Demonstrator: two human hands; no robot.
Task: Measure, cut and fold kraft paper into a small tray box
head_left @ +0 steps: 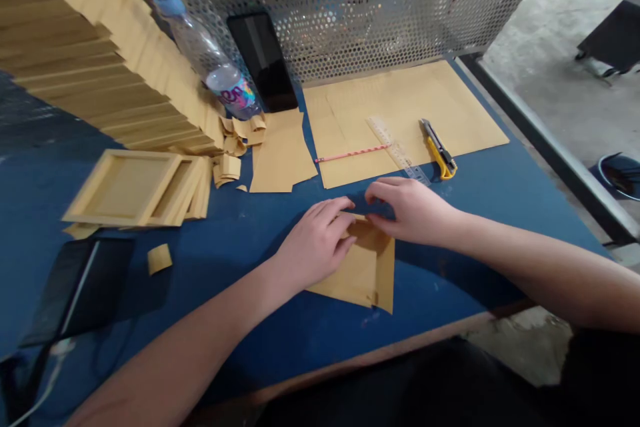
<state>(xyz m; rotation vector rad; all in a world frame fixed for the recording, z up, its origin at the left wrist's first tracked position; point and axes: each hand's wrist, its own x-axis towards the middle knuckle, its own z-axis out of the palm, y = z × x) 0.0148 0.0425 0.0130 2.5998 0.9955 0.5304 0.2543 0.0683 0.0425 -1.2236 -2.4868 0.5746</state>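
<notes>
A folded piece of brown kraft paper (357, 270) lies on the blue table before me, with its right side and far edge creased upward like a shallow tray. My left hand (320, 240) covers its left part. The fingers of that hand curl around the far flap, with the thumb on the near side. At the far right corner is my right hand (413, 210), its fingers bent and apart from the thumb, which touches or nearly touches the paper. A yellow box cutter (439, 150) and a clear ruler (397, 150) lie beyond the right hand.
A large brown sheet (450, 100) carries a pink pencil (353, 154). Behind stand a phone (263, 61), a water bottle (220, 73) and a perforated metal panel (380, 7). Folded paper trays (125, 188), a tall paper stack (115, 60) and a dark device (83, 283) occupy the left.
</notes>
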